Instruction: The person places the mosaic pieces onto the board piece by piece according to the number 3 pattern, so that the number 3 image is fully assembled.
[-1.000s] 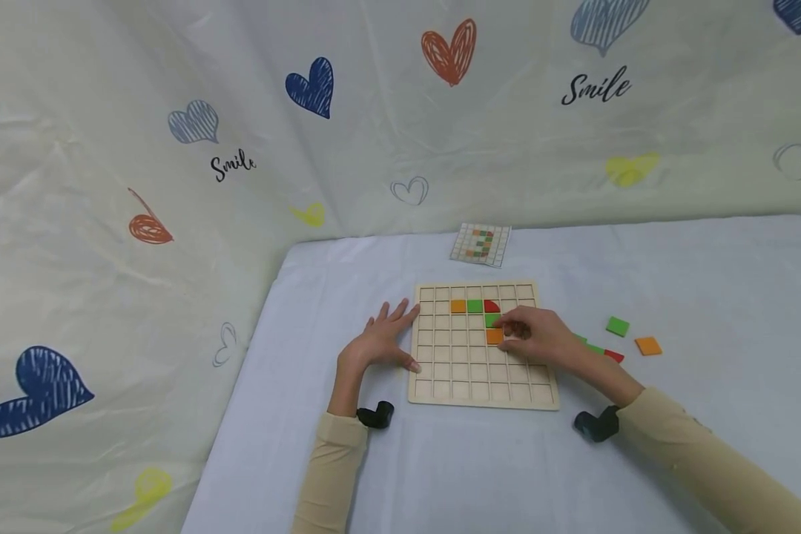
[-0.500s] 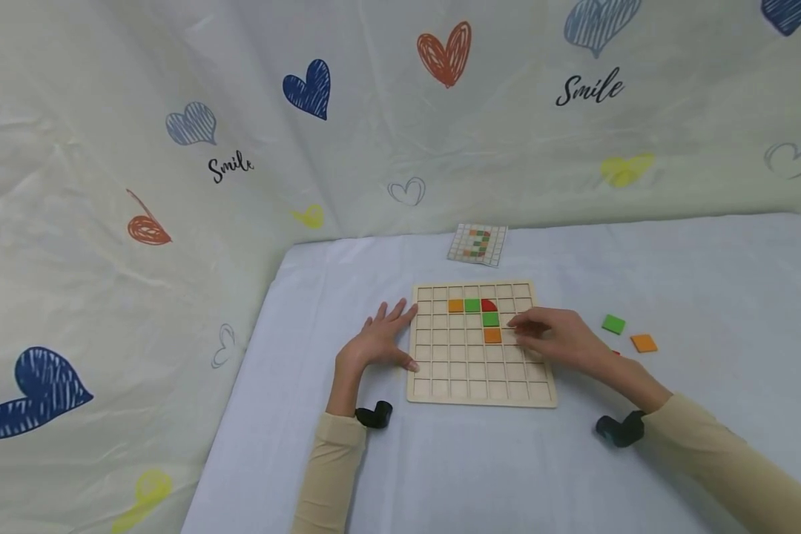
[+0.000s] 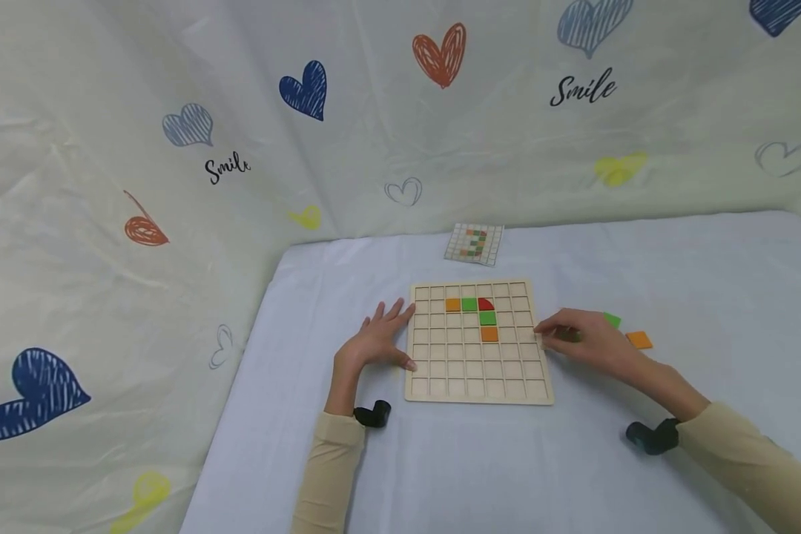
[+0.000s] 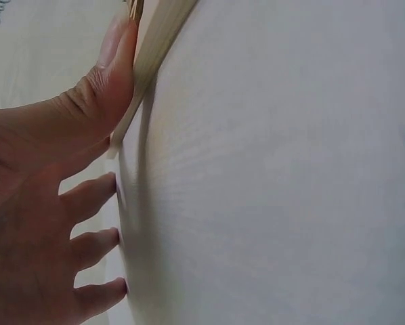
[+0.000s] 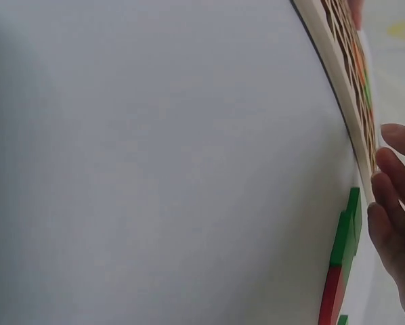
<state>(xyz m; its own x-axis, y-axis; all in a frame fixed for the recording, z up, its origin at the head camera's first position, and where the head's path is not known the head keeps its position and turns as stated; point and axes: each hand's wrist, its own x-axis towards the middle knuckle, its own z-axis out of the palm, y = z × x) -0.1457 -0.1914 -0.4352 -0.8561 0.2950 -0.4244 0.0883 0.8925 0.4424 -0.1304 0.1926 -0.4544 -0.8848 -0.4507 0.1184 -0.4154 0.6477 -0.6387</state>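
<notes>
The wooden grid board (image 3: 440, 370) carries an orange tile (image 3: 452, 305), a green tile (image 3: 469, 305) and a red rounded tile (image 3: 485, 304) in a row; below the red one are a green (image 3: 487, 318) and an orange (image 3: 489, 334). My left hand (image 3: 374, 345) touches the board's left edge with spread fingers; its thumb lies against the edge in the left wrist view. Loosely bent, my right hand (image 3: 595, 343) hovers at the right edge, no tile visible in its fingers. Beneath it, the right wrist view shows green (image 5: 342, 238) and red (image 5: 331, 296) pieces.
A patterned card (image 3: 474, 245) lies behind the board. To the right, partly behind my right hand, are a loose green tile (image 3: 612, 320) and an orange tile (image 3: 638, 340). A cloth printed with hearts hangs behind the white-covered table.
My right hand has moved right, from beside the orange tile on the board to the board's right edge. The left hand stays at the left edge, and the tiles on the board are unchanged.
</notes>
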